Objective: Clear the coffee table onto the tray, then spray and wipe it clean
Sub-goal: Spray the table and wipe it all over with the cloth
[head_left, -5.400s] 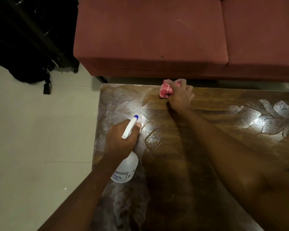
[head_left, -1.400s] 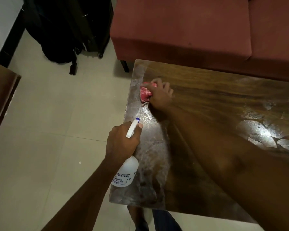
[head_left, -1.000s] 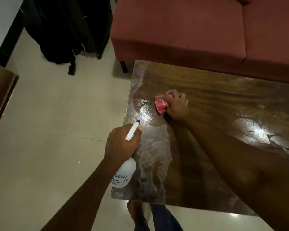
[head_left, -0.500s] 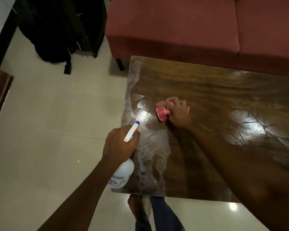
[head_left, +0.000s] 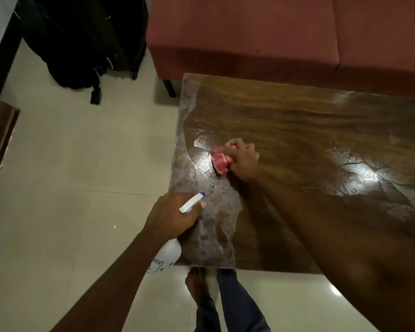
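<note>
1. The red sofa (head_left: 249, 32) stands just behind the table. Black luggage (head_left: 82, 39) lies on the tiled floor to its left. Neither is part of the job.
2. On the part of the coffee table (head_left: 297, 130) that I can see, only a hand and a cloth touch the top, so the clearing looks finished to me. The tray is nowhere in view, so I can't say where the things went.
3. I'd judge the wiping about halfway. The far wood looks dark and even, but a cloudy film runs down the left edge to the near-left corner, droplets sit just in front of the cloth, and a smeared, glaring patch shows to the right.
4. The left hand (head_left: 170, 216) is wrapped round the neck of the spray bottle (head_left: 168, 255) at the near-left corner. The nozzle points over the table and the body hangs just off the edge.
5. The right hand (head_left: 243, 161) has its fingers curled round the cloth and presses it onto the wood near the left edge.
6. The cloth (head_left: 221, 161), red-checked and bunched, lies on the wet sheen.
</note>
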